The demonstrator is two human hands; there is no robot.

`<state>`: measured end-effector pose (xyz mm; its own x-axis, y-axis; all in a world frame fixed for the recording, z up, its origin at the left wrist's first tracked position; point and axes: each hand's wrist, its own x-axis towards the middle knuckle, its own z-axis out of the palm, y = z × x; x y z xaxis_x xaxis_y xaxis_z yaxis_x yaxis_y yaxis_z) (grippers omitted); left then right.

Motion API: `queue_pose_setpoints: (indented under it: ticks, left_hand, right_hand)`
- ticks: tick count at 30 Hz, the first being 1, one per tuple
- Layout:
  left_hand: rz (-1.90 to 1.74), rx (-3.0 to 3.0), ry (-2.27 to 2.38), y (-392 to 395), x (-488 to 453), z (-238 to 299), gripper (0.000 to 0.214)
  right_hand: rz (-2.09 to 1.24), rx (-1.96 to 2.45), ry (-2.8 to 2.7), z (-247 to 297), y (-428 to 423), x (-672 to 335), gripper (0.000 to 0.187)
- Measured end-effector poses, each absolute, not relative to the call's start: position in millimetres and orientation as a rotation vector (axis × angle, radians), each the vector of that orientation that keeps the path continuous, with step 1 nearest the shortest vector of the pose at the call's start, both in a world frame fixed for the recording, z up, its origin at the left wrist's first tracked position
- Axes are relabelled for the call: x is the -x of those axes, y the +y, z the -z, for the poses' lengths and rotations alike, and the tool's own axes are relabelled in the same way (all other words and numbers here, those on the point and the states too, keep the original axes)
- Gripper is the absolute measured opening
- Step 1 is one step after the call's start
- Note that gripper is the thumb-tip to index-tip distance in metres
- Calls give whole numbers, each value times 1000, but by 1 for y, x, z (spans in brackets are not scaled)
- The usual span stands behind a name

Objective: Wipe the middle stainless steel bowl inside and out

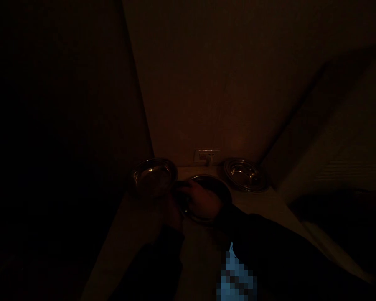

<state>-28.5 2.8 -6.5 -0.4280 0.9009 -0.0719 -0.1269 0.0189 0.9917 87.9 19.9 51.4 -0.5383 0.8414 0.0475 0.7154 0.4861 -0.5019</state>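
Observation:
The scene is very dark. My right hand (pixel 203 200) reaches over a round dark dish (pixel 221 188) with a shiny rim, near the back of the table. Its fingers curl round something dark at the dish's left edge, too dim to make out. Close beside it, on the left, is my left hand (pixel 173 211), its fingers lost in shadow against the same spot. Just behind my left hand, a shiny metal bowl (pixel 155 177) stands at the table's back left. Shallow metal bowls (pixel 245 174), seemingly stacked, sit at the back right.
A wooden table top (pixel 263 213) narrows toward the wall (pixel 191 92). Low on that wall is a socket plate (pixel 202 156) with a plug in it. A bright blue pixelated patch (pixel 238 276) shows below my right sleeve. Deep shadow covers the left side.

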Motion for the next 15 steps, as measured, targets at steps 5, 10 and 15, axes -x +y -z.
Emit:
queue_pose_setpoints:
  ticks: [5, 10, 15]
  left_hand:
    - [-1607, -264, 1065, 1, 23, -8, 43]
    - [-1565, -348, 1129, -4, 23, -14, 37]
    - [-1470, -722, 1310, -8, 27, -18, 16]
  right_hand:
    - [-741, 1154, -2601, -62, 4, -84, 52]
    - [-797, 1022, -2679, -72, -1, -98, 52]
    - [-771, 1167, -2705, -78, 9, -133, 49]
